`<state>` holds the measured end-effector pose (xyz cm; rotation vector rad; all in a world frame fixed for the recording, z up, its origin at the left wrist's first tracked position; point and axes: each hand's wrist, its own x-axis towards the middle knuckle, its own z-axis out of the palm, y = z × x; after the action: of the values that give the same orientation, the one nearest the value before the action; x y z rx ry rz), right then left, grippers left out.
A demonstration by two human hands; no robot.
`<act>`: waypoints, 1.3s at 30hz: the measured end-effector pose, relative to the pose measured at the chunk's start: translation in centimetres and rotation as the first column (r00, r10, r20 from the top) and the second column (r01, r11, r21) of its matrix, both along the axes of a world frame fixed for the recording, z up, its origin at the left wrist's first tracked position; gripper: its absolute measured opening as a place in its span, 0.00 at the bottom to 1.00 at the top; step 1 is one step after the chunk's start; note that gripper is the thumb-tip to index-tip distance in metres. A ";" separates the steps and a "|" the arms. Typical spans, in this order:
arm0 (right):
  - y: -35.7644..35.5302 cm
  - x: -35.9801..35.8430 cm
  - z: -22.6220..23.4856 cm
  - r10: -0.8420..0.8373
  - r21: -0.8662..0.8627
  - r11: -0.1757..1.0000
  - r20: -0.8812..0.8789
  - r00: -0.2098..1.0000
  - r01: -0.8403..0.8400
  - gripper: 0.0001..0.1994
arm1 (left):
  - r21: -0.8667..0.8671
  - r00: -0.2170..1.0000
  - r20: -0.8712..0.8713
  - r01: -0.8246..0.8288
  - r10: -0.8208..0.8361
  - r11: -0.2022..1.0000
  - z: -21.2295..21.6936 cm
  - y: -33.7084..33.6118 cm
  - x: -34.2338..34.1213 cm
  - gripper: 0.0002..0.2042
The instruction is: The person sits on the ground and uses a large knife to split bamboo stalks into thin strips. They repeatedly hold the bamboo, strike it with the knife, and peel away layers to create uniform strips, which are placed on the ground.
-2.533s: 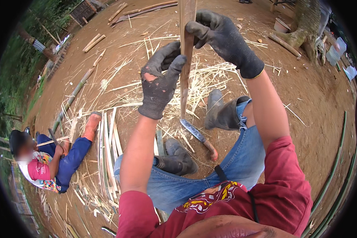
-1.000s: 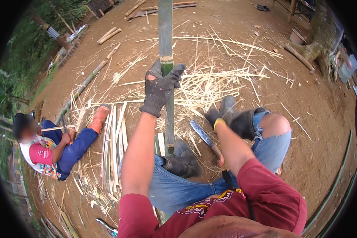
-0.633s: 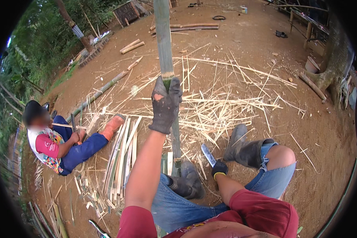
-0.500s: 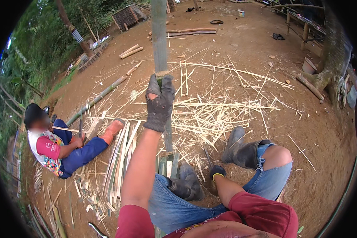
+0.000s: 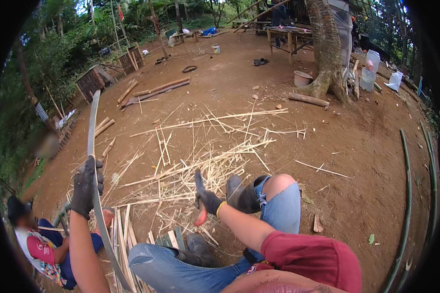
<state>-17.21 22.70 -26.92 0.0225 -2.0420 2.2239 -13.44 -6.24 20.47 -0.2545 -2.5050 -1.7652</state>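
Note:
My left hand (image 5: 87,188), in a dark glove, is closed round a long, flat bamboo strip (image 5: 91,127). The strip stands upright, slightly bowed; its upper end rises well above the hand and its lower part passes beside my forearm. In front of my bent knees, my right hand (image 5: 210,201), gloved with a yellow band at the wrist, grips a knife (image 5: 199,180). Its short dark blade points up and away, and an orange handle end shows below the fist. Blade and strip are apart. Split bamboo slats (image 5: 127,229) lie by my left leg.
Thin bamboo shavings (image 5: 215,163) litter the brown dirt ahead. A co-worker (image 5: 44,249) sits at the lower left. Long green poles (image 5: 406,195) lie at right. Farther off are a tree trunk (image 5: 325,49), a bucket (image 5: 302,78), a log (image 5: 308,100) and a wooden table (image 5: 291,31).
My left hand has moved left with the bamboo strip, which now shows its narrow side. My right hand has come up and forward with the knife. The view has turned right and upward.

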 end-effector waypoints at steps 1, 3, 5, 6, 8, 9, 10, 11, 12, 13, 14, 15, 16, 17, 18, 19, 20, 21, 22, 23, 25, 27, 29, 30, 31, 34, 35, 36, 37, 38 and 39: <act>0.8 -0.6 3.1 -0.029 -0.108 0.994 -0.005 1.000 0.028 0.13 | 0.052 0.998 0.055 0.010 -0.013 0.999 -0.7 -1.2 0.9 0.22; 2.6 2.9 11.7 -0.049 -0.365 0.930 -0.005 0.999 0.044 0.14 | 0.107 0.989 0.150 -0.037 0.020 0.994 -4.3 -2.8 2.6 0.22; 8.1 5.2 17.6 -0.026 -0.191 0.981 -0.242 0.970 -0.021 0.12 | 0.336 0.973 0.230 -0.064 -0.016 0.940 -5.6 -0.6 6.1 0.21; 10.1 6.5 20.7 -0.091 -0.207 0.978 -0.267 0.959 0.035 0.11 | 0.423 0.967 0.241 -0.025 -0.086 0.906 -6.3 -0.5 7.4 0.21; 11.9 9.8 26.6 -0.227 -0.183 0.966 -0.281 0.933 0.180 0.08 | 0.545 0.965 0.212 0.015 -0.155 0.839 -6.7 -1.3 9.4 0.22; 14.4 11.7 28.6 -0.254 -0.033 0.967 -0.254 0.933 0.254 0.07 | 0.562 0.969 0.193 0.020 -0.155 0.827 -7.2 -1.1 9.7 0.22; 16.2 14.0 29.5 -0.331 0.114 0.921 -0.272 0.904 0.372 0.10 | 0.575 0.973 0.176 0.022 -0.150 0.818 -7.8 -1.0 9.9 0.22; 17.7 16.3 30.1 -0.348 0.211 0.880 -0.327 0.879 0.427 0.11 | 0.638 0.965 0.179 0.033 -0.190 0.770 -8.4 -1.0 9.5 0.21; 18.8 18.8 30.0 -0.355 0.312 0.820 -0.380 0.854 0.480 0.13 | 0.683 0.953 0.200 0.032 -0.229 0.730 -9.2 -0.8 9.1 0.22; 19.0 21.1 29.5 -0.405 0.410 0.736 -0.370 0.836 0.538 0.14 | 0.714 0.937 0.193 0.070 -0.293 0.696 -10.0 -0.9 8.2 0.23; 19.8 23.4 29.3 -0.459 0.513 0.620 -0.378 0.804 0.594 0.16 | 0.755 0.911 0.174 0.121 -0.374 0.645 -11.1 -0.5 6.8 0.23; 21.6 25.1 27.2 -0.446 0.375 0.726 -0.382 0.810 0.577 0.18 | 0.761 0.903 0.172 0.131 -0.392 0.636 -11.1 0.3 6.1 0.25; 23.8 26.4 24.0 -0.440 0.222 0.806 -0.395 0.806 0.548 0.21 | 0.783 0.861 0.172 0.176 -0.479 0.597 -11.8 0.4 4.5 0.25; 25.4 27.4 21.4 -0.542 0.034 0.820 -0.276 0.793 0.572 0.20 | 0.794 0.818 0.161 0.225 -0.552 0.565 -11.9 0.1 3.0 0.25; 26.5 28.5 18.7 -0.609 -0.135 0.792 -0.122 0.783 0.595 0.19 | 0.813 0.770 0.162 0.250 -0.618 0.525 -12.8 -0.2 1.9 0.25; 26.8 30.1 16.5 -0.643 -0.046 0.766 -0.029 0.765 0.642 0.18 | 0.834 0.749 0.196 0.212 -0.632 0.510 -13.3 0.0 1.3 0.26; 26.6 31.7 14.0 -0.661 0.033 0.750 0.066 0.747 0.661 0.16 | 0.842 0.736 0.220 0.188 -0.640 0.506 -14.0 -0.7 1.3 0.26; 27.3 33.3 10.5 -0.689 0.201 0.725 0.197 0.698 0.659 0.15 | 0.852 0.727 0.214 0.188 -0.652 0.489 -14.4 -1.2 0.6 0.26; 27.4 35.0 7.2 -0.724 0.369 0.689 0.301 0.621 0.624 0.13 | 0.864 0.716 0.199 0.195 -0.670 0.464 -14.9 -1.6 -0.2 0.26; 25.2 35.9 5.5 -0.767 0.570 0.632 0.363 0.530 0.525 0.12 | 0.869 0.726 0.209 0.170 -0.656 0.464 -15.7 -2.3 -0.1 0.26; 24.5 40.5 -1.9 -0.663 0.993 0.052 0.116 0.740 -0.109 0.16 | 0.808 0.835 0.322 0.003 -0.446 0.589 -17.6 -2.9 0.8 0.27; 20.1 42.7 -4.0 -0.538 0.765 0.638 0.365 0.759 0.084 0.16 | 0.683 0.888 0.397 -0.118 -0.231 0.721 -18.0 -3.7 2.2 0.24; 16.4 43.5 -5.6 -0.477 0.570 0.816 0.570 0.669 0.095 0.16 | 0.509 0.893 0.450 -0.269 0.013 0.817 -17.1 0.2 2.7 0.20; 15.2 43.9 -6.5 -0.483 0.595 0.802 0.602 0.636 0.046 0.16 | 0.422 0.880 0.458 -0.342 0.129 0.839 -16.6 1.0 1.8 0.18; 14.4 43.9 -7.2 -0.482 0.607 0.795 0.632 0.607 -0.001 0.16 | 0.465 0.890 0.454 -0.275 0.040 0.841 -16.6 0.6 1.3 0.20; 14.9 41.7 -8.0 -0.472 0.630 0.771 0.661 0.583 -0.089 0.16 | 0.634 0.839 0.454 -0.070 -0.298 0.770 -18.7 -0.2 0.2 0.25; 15.0 40.9 -8.3 -0.466 0.632 0.767 0.666 0.583 -0.109 0.16 | 0.547 0.846 0.498 -0.140 -0.187 0.825 -18.4 0.2 0.9 0.23; 15.6 40.1 -8.4 -0.469 0.640 0.760 0.664 0.583 -0.116 0.16 | 0.561 0.846 0.497 -0.143 -0.194 0.815 -18.8 0.3 1.1 0.21; 15.8 39.7 -8.5 -0.466 0.641 0.757 0.663 0.586 -0.123 0.16 | 0.534 0.852 0.496 -0.146 -0.169 0.833 -18.8 0.5 1.2 0.21; 15.9 39.2 -8.8 -0.464 0.642 0.756 0.664 0.587 -0.128 0.16 | 0.505 0.856 0.496 -0.147 -0.146 0.851 -18.6 0.7 1.3 0.21; 16.1 38.7 -8.9 -0.465 0.643 0.755 0.661 0.589 -0.126 0.16 | 0.502 0.848 0.514 -0.177 -0.128 0.847 -18.5 1.0 1.2 0.22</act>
<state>21.53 38.81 -35.83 -1.3035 -2.9491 1.3428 -12.24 -5.29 1.99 0.3586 -2.1133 -2.7276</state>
